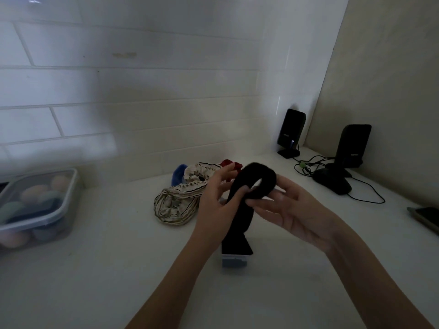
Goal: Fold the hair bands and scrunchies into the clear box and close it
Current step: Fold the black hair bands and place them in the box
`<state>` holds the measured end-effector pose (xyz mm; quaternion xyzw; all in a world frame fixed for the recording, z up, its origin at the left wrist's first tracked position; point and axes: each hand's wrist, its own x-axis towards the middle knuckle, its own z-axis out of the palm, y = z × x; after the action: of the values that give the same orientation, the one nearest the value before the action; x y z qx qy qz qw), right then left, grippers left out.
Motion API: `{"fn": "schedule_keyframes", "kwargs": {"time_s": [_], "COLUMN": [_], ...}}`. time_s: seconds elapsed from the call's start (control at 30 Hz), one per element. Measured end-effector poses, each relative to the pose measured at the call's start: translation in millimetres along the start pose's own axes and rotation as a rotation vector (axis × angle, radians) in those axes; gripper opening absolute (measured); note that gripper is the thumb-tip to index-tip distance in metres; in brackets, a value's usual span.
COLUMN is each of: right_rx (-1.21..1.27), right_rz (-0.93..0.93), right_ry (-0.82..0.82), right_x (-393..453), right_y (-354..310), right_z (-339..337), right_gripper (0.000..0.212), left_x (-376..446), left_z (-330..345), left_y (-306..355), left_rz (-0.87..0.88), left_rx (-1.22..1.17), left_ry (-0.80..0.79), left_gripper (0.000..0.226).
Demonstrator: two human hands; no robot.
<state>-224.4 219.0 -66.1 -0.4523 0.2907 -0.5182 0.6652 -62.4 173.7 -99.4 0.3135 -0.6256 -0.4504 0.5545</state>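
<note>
- Forearms come in from the bottom edge, nearest the camera; both hands meet mid-frame above the desk [95, 269].
- Left hand [217, 205]: fingers curled, pinching the black hair band [240, 210] partway down its left side.
- Right hand [292, 210]: thumb and fingers pinch the band's folded top loop from the right; remaining fingers relaxed.
- Band's long axis runs near vertical: loop up between the hands, tail hanging straight down.
- Clear box [234, 261] sits on the desk right under the tail; band's lower end reaches its opening. Can't tell if it's touching inside.
- Both hands about equally near the box, directly above it. Next move looks like a straight drop/tuck downward.
- Still waiting just behind the left hand: striped scrunchies [175, 205], blue scrunchie [179, 174], red scrunchie [231, 165].
- No lid visible.
</note>
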Motion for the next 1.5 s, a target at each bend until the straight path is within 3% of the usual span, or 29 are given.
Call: {"fn": "schedule_keyframes", "kwargs": {"time_s": [0.27,0.43,0.6,0.73,0.97,1.13,1.23,1.37,1.5], "right_rx": [-0.408,-0.678,-0.612,-0.604,-0.646,-0.588,-0.728,-0.683,-0.707], "right_rz": [-0.082,-0.114,-0.145,-0.3,-0.435,-0.341,-0.25,-0.328,-0.4], "right_ry": [0.148,0.326,0.363,0.372,0.442,0.456,0.359,0.245,0.295], "right_x": [30.2,32.9,26.4,24.8,26.8,28.5,27.5,26.3,26.6], "right_y": [-1.2,10.8,17.7,20.7,24.9,26.9,28.5,28.9,30.7], "right_z": [13.5,5.6,2.6,3.2,1.5,0.3,-0.8,3.0,0.5], "right_gripper": [0.027,0.017,0.015,0.007,0.012,0.032,0.031,0.023,0.022], "left_x": [2.6,2.2,2.3,1.4,-2.1,-2.5,-3.9,-5.1,-4.0], "left_z": [-6.6,-4.3,-2.9,-2.6,1.6,1.9,2.9,1.0,-1.8], "left_y": [3.3,-1.1,-1.8,-3.3,-6.1,-0.4,4.1,6.8,5.8], "left_rz": [-0.136,-0.13,-0.117,-0.149,-0.16,-0.15,-0.1,-0.1,-0.149], "left_rx": [-0.196,-0.112,-0.093,-0.084,0.052,-0.013,-0.004,-0.063,-0.134], "left_ry": [-0.041,-0.074,-0.112,-0.139,-0.31,-0.28,-0.268,-0.235,-0.272], "left_gripper": [0.033,0.041,0.042,0.032,0.027,0.023,0.025,0.033,0.046]}}
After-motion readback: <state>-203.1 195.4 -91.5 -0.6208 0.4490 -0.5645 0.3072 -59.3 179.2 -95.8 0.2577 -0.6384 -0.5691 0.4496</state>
